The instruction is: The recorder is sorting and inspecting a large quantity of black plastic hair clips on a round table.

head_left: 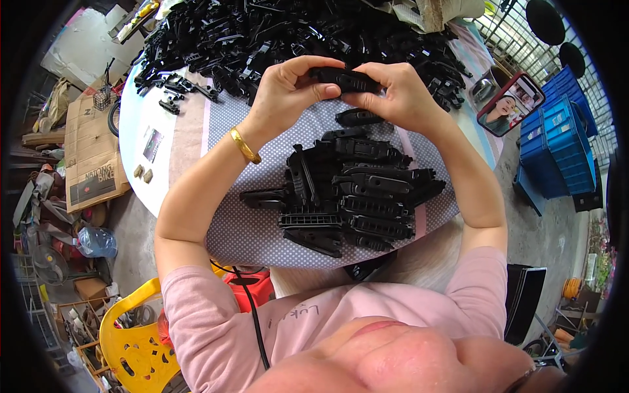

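Between both hands, above the middle of the round table, I hold one black plastic part [354, 81], long and narrow. My left hand [293, 92] pinches its left end with thumb and fingers. My right hand [398, 95] grips the right end the same way. A gold bangle [245, 145] circles my left wrist. Just below my hands lies another black part, close to a stack of similar ribbed black plastic parts [373, 185] on the dotted cloth [230, 226]. Beyond my hands spreads a large heap of small black plastic pieces [216, 42].
A phone [511, 103] showing people on its screen stands at the table's right side. Blue crates [557, 147] are stacked farther right. A yellow plastic chair [139, 337] stands at lower left, near a red object [252, 290]. A cardboard box [95, 154] leans at left.
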{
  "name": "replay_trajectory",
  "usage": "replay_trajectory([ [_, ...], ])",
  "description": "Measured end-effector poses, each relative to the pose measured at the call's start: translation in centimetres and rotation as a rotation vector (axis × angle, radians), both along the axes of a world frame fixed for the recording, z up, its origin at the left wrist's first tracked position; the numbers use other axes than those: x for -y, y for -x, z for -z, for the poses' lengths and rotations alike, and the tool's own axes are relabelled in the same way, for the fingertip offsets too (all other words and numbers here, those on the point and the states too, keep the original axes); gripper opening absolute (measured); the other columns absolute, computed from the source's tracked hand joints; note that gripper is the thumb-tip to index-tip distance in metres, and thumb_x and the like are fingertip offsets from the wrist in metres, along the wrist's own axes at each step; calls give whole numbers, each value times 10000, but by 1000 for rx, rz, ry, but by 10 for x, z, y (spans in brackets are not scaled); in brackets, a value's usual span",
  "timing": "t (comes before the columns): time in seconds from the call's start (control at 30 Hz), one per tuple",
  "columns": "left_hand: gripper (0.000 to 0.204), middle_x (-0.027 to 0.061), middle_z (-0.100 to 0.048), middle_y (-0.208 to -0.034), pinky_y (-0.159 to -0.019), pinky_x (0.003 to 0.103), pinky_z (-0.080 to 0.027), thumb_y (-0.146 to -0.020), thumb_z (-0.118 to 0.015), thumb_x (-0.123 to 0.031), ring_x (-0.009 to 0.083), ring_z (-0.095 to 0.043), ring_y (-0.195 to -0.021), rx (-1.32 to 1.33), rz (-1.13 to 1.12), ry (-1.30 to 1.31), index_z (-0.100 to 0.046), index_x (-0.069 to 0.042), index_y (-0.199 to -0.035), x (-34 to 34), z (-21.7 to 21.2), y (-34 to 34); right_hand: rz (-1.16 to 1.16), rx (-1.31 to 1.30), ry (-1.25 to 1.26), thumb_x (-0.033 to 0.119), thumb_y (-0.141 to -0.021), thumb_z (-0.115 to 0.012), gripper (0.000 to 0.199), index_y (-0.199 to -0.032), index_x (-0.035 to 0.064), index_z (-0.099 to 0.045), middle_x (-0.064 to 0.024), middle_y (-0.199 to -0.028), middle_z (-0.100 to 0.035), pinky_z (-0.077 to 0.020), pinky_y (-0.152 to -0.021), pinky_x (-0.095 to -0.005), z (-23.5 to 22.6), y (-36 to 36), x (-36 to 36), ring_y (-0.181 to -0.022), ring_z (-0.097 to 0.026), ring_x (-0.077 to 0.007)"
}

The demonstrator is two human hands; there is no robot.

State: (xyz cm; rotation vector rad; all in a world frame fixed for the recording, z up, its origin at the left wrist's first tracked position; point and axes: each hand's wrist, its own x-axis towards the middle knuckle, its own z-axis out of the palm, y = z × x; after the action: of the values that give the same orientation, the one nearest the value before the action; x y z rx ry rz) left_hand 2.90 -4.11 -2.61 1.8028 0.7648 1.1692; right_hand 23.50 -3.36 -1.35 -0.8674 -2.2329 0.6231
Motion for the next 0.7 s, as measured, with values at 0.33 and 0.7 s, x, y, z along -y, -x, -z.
replay_trajectory([
  [0.33, 303, 63, -633, -893, -748, 200, -496, -782, -673, -109, 90, -601, -801, 13, -67, 131, -599, -11, -1059, 11, 5, 1, -276, -109, 330, 274, -776, -690, 312, -933, 11, -628, 6, -746, -600, -409, -627, -195, 17, -11, -16, -715, -501, -32],
  [0.7, 774, 108, -398, -1327, -999, 309, -298, -770, -572, -539, 190, -387, -1210, -351, -20, 99, -376, -12, -1301, 98, 17, 50, -489, 266, 268, 489, -801, -559, 679, -1252, -4, -439, -183, -1214, -449, -322, -959, -340, 0, -27, 21, -1125, -435, -293],
])
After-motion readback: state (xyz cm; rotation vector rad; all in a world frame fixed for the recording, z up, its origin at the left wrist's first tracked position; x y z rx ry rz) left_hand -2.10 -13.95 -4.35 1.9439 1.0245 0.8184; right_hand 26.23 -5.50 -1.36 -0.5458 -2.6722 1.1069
